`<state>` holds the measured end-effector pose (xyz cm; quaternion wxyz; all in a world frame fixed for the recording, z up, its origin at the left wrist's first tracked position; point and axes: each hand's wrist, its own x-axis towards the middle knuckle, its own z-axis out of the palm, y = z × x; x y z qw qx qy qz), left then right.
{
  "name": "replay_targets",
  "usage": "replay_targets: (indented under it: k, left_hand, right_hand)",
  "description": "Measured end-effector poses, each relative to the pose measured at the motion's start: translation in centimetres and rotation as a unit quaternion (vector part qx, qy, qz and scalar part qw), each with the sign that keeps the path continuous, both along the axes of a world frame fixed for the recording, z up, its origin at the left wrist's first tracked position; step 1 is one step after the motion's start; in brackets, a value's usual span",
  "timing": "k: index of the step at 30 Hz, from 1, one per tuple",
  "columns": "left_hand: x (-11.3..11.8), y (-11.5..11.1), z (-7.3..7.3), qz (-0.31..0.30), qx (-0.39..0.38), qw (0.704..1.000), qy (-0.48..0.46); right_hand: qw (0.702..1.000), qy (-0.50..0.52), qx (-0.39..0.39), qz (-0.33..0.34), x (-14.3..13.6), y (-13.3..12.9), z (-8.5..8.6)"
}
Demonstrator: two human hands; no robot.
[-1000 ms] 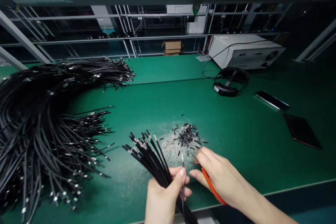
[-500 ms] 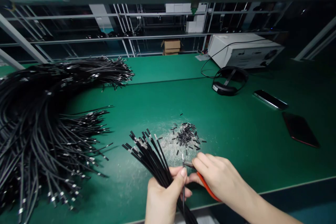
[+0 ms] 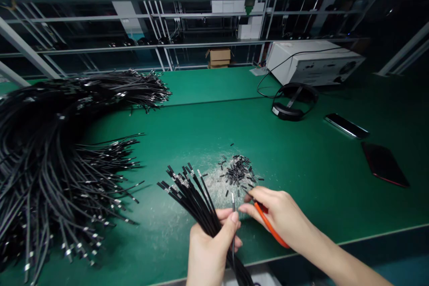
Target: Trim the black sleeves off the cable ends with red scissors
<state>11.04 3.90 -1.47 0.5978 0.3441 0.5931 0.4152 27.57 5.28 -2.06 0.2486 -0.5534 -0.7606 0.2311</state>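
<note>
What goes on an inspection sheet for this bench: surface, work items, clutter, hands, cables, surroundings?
Surface: green bench top, pale debris scattered mid-bench.
Work items: cable bundle; orange-handled tool.
Clutter: small black pieces, heaped; headset-like device; phone; dark flat item.
Hands: left hand grips the bundle and pinches a single cable; right hand holds the tool.
Cables: large cable pile at far left; black cord draped over the white machine.
Surroundings: metal racks and carton behind; other people: nothing seen.
</note>
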Motion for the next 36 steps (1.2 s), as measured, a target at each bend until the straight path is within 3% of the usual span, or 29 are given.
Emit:
replay_targets:
  k: [2,5,8,12,20,36]
  left_hand:
    - [0.2,0.0,0.0,-0.004,0.011,1.000,0.003]
    - [0.6,-0.1,0.3,-0.011,0.028,1.000,0.004]
    - [0.9,-0.5,0.6,0.015,0.034,0.999,-0.021]
    - [0.7,-1.2,0.8,0.019,0.015,0.999,-0.029]
    - [0.4,-2.1,1.3,0.023,0.017,0.999,-0.032]
    - [0.3,-2.5,2.1,0.007,-0.013,0.997,-0.081]
  right_hand:
    - [0.982,0.147,-0.110,-0.036,-0.9,0.3,0.4]
    - [0.923,0.304,-0.225,-0.067,-2.4,0.4,0.8]
    - [0.887,0.379,-0.251,-0.082,-2.9,0.2,0.9]
    - [0.866,0.416,-0.273,-0.046,-2.1,-0.2,1.4]
    - [0.856,0.431,-0.286,0.003,-1.2,-0.8,3.4]
    - [0.845,0.451,-0.286,-0.019,-1.4,-1.1,3.5]
